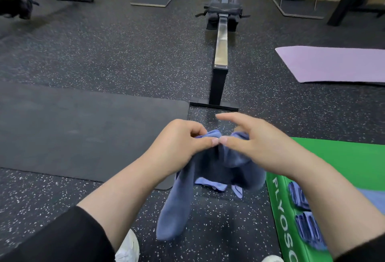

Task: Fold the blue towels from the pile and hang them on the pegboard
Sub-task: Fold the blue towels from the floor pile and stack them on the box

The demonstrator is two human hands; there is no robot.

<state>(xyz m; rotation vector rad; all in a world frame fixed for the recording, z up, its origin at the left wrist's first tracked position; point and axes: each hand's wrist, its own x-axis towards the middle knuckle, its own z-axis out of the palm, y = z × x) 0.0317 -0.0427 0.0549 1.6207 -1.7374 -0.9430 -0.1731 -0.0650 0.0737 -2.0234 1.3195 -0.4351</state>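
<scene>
I have the blue towel (pixel 216 166) hanging in mid-air at six o'clock, above the speckled floor (pixel 104 53). My left hand (pixel 179 145) pinches its top edge between thumb and curled fingers; my right hand (pixel 254 147) pinches with the thumb, upper fingers spread loose. I'd slide both pinches apart along the hem to find the corners. The blur hides where those lie.
</scene>
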